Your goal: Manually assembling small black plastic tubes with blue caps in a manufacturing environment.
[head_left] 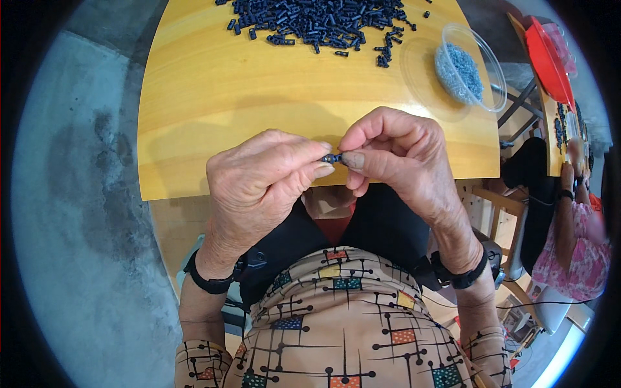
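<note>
- One left hand [259,174], fingertips pinched together on a small dark part [331,158] between both hands
- Dark pieces [310,22] heaped far on the yellow table [194,116]
- Right hand [407,155], nearly closed, thumb gripping its right end
- Clear tub [490,68] of bluish pieces [460,71]

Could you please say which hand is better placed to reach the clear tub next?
Probably the right hand: it is nearer the clear tub than the left hand, though both pinch a dark part.

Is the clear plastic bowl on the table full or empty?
In between: small bluish pieces cover the bottom of the clear plastic bowl, with bare wall showing above them.
</note>
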### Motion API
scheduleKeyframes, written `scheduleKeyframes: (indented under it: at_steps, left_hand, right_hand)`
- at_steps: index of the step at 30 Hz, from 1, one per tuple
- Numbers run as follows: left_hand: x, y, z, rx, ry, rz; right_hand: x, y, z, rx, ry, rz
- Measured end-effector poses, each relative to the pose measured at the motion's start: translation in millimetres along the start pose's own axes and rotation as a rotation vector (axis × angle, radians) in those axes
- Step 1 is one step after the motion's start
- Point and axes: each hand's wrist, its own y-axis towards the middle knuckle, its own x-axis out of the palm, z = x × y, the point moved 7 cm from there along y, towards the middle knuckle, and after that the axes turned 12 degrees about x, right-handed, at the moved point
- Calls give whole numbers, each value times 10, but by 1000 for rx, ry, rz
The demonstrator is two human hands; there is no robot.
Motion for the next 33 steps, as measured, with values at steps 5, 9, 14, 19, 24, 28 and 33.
scheduleKeyframes:
  at_steps: [5,9,14,19,24,28,33]
  left_hand:
    - [2,-16,47,10,18,-10]
    - [1,-27,78,41,56,-1]
    - [-1,-52,95,43,89,0]
    - [24,-56,116,74,97,22]
    - [29,-51,111,91,125,11]
    - [65,-57,113,117,116,11]
    - [116,-53,98,134,110,16]
  right_hand:
    - [23,-55,11,-48,-21,50]
    - [34,-93,55,-71,-12,89]
    - [40,-99,97,-42,83,90]
    - [75,-120,105,-93,124,110]
    - [46,-98,88,-88,110,49]
    - [42,-85,97,-67,127,-19]
    - [-3,-85,116,-39,116,-31]
